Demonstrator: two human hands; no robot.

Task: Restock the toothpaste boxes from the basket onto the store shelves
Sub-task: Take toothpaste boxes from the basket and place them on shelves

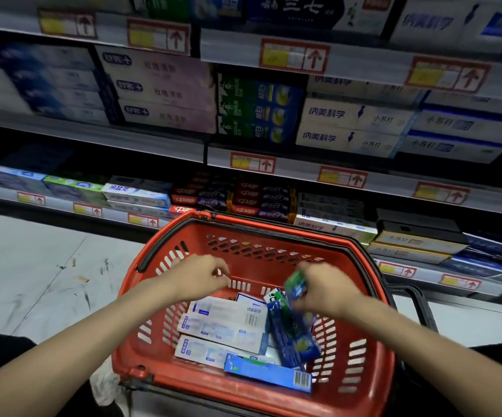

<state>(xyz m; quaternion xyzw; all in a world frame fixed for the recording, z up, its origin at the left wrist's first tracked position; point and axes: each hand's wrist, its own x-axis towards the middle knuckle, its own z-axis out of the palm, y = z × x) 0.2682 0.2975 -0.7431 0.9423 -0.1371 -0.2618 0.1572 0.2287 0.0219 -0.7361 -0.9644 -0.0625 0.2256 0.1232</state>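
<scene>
Lifting the green toothpaste box (295, 285) clear of the red basket (243, 389) looks like the step in hand, and it should go best drawn straight up, away from the dark blue boxes (291, 335) leaning just beneath it. The right hand (325, 288) has its fingers curled round the box's upper end. The left hand (201, 278) hovers beside it, loosely bent and holding nothing, above the white boxes (228, 320).
</scene>
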